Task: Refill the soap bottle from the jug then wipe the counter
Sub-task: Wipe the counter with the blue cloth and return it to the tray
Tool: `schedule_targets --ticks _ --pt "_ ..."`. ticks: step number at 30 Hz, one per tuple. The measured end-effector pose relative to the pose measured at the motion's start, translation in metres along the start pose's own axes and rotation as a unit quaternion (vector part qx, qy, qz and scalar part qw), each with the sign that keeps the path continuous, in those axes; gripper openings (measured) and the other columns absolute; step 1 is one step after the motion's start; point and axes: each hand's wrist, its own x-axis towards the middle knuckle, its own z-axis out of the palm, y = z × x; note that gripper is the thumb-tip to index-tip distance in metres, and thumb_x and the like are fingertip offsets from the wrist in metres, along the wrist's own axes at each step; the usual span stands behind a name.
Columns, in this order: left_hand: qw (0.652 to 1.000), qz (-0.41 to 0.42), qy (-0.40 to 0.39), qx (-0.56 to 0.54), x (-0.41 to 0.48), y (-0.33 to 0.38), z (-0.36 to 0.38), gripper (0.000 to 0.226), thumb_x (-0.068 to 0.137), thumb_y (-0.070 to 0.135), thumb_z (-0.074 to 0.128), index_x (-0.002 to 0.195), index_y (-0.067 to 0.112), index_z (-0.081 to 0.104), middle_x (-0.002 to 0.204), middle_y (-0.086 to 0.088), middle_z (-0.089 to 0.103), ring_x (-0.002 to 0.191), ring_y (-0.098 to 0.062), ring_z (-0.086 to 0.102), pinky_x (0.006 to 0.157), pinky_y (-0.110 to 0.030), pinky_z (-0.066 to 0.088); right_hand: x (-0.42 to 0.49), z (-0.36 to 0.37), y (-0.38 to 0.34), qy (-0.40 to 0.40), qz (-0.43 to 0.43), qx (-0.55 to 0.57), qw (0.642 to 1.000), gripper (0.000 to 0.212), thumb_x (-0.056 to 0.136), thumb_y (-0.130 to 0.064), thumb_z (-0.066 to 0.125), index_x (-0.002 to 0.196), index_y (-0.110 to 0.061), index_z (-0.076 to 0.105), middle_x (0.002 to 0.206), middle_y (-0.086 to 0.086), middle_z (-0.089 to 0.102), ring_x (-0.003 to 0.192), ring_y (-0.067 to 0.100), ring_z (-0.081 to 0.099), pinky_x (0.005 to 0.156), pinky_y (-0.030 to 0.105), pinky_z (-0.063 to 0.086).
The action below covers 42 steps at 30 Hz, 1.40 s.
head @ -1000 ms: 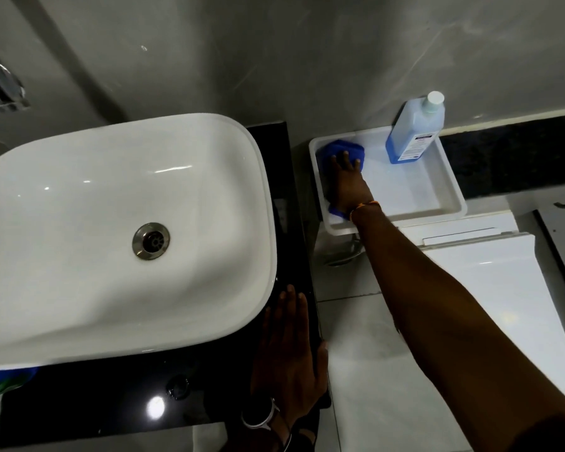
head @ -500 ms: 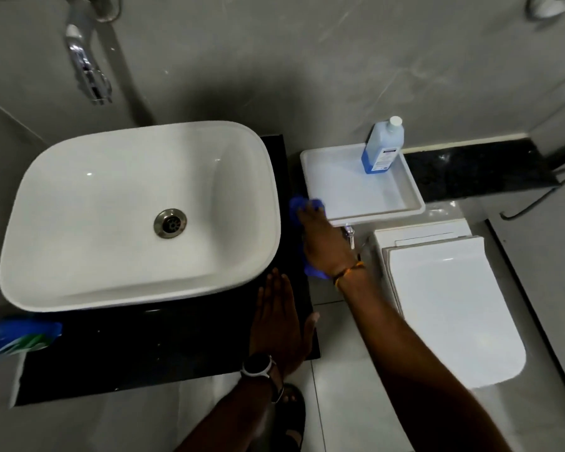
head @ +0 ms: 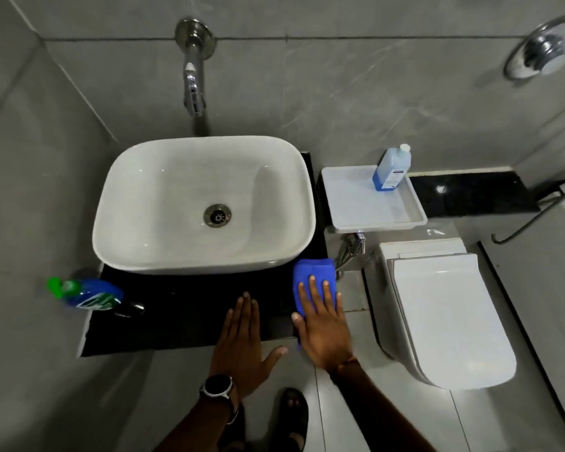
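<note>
Wiping now on the black counter [head: 183, 316]: blue cloth [head: 312, 277] spread at the front right corner, just beside the basin [head: 203, 203], pinned under the straight, spread fingers of the right hand [head: 323, 327]. Brought there within the last second from the white tray [head: 377, 225], by way of the counter's right edge. Flat and open as before, left hand [head: 242, 337] on the counter's front edge, gripping nothing. Probably tray done, counter wipe just begun, most of the dark top left to cover. Upright in the tray's far corner, blue-liquid bottle [head: 392, 169]; lying at the counter's left end, green-capped bottle [head: 85, 293]. Cannot tell which is jug.
</note>
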Motion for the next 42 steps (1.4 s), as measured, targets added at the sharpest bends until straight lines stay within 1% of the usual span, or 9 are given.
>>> schedule_targets --ticks 3,9,14,17,20,25,31,37,42 --pt "0.999 -0.024 0.022 -0.006 -0.011 -0.021 -0.006 0.106 0.087 0.082 0.026 0.158 0.004 0.01 0.168 -0.016 0.006 0.157 -0.03 0.008 0.126 -0.042 0.005 0.038 -0.005 -0.03 -0.015 0.07 0.01 0.997 0.069 0.103 -0.051 0.015 0.163 -0.018 0.007 0.171 0.01 -0.002 0.158 0.036 -0.004 0.128 0.056 0.007" --pt "0.997 -0.071 0.041 -0.011 -0.038 -0.064 -0.013 0.103 0.089 0.076 0.016 0.155 -0.002 0.015 0.166 -0.02 0.009 0.155 -0.032 0.013 0.125 -0.037 -0.003 -0.01 0.018 -0.048 -0.015 -0.047 -0.018 0.999 0.062 0.107 -0.043 0.029 0.164 -0.023 0.013 0.172 0.002 0.005 0.159 0.03 0.002 0.127 0.055 0.016" --pt "0.995 -0.088 0.036 -0.034 -0.056 -0.098 -0.007 0.104 0.088 0.079 0.014 0.158 0.004 0.001 0.168 -0.013 -0.006 0.157 -0.029 0.002 0.124 -0.033 -0.011 0.029 0.004 -0.054 -0.013 0.094 -0.011 0.995 0.06 0.109 -0.04 0.019 0.163 -0.019 0.001 0.17 0.006 -0.008 0.158 0.034 -0.006 0.128 0.053 0.0" --pt "0.995 -0.089 0.042 -0.027 -0.061 -0.11 -0.01 0.103 0.088 0.078 0.016 0.157 0.003 0.008 0.168 -0.015 0.003 0.156 -0.029 0.007 0.125 -0.038 0.0 0.028 0.024 -0.115 -0.034 -0.013 -0.008 0.999 0.061 0.11 -0.035 0.03 0.164 -0.018 0.007 0.171 0.008 -0.002 0.158 0.037 -0.003 0.128 0.054 0.003" --pt "0.994 -0.091 0.043 -0.04 -0.068 -0.124 -0.01 0.103 0.088 0.078 0.016 0.157 0.002 0.011 0.168 -0.016 0.005 0.156 -0.031 0.009 0.125 -0.041 0.006 -0.007 0.03 -0.109 -0.035 -0.103 -0.034 0.994 0.059 0.107 -0.034 0.032 0.163 -0.021 0.019 0.171 0.004 0.01 0.157 0.035 0.007 0.127 0.054 0.015" --pt "0.99 -0.117 0.035 -0.076 -0.084 -0.146 -0.008 0.105 0.086 0.08 0.016 0.157 0.003 0.012 0.168 -0.015 0.005 0.156 -0.031 0.01 0.125 -0.042 0.011 0.019 0.022 -0.116 -0.027 0.014 -0.002 1.0 0.058 0.11 -0.03 0.031 0.163 -0.021 0.009 0.171 0.004 -0.003 0.158 0.036 -0.002 0.128 0.054 0.004" --pt "0.983 -0.166 0.04 -0.074 -0.108 -0.17 -0.011 0.103 0.088 0.078 0.02 0.156 0.0 0.018 0.166 -0.02 0.014 0.154 -0.035 0.017 0.123 -0.044 0.014 0.002 0.051 -0.179 -0.071 -0.173 -0.009 0.982 0.061 0.107 -0.028 0.041 0.162 -0.022 0.018 0.171 0.003 0.009 0.157 0.038 0.002 0.127 0.056 0.009" --pt "0.978 -0.179 0.044 -0.095 -0.119 -0.19 -0.014 0.102 0.089 0.076 0.022 0.155 -0.002 0.019 0.165 -0.022 0.016 0.153 -0.037 0.02 0.123 -0.046 0.017 0.029 0.035 -0.196 -0.046 -0.025 0.0 0.999 0.059 0.111 -0.033 0.026 0.164 -0.022 0.002 0.17 0.005 -0.01 0.157 0.04 -0.008 0.128 0.054 -0.002" --pt "0.977 -0.184 0.052 -0.097 -0.12 -0.203 -0.012 0.101 0.09 0.074 0.022 0.155 -0.003 0.018 0.165 -0.024 0.016 0.152 -0.039 0.021 0.122 -0.048 0.018 0.007 0.063 -0.257 -0.091 -0.205 0.007 0.974 0.065 0.106 -0.025 0.042 0.163 -0.023 0.013 0.171 0.003 0.002 0.157 0.04 -0.002 0.127 0.056 0.003"
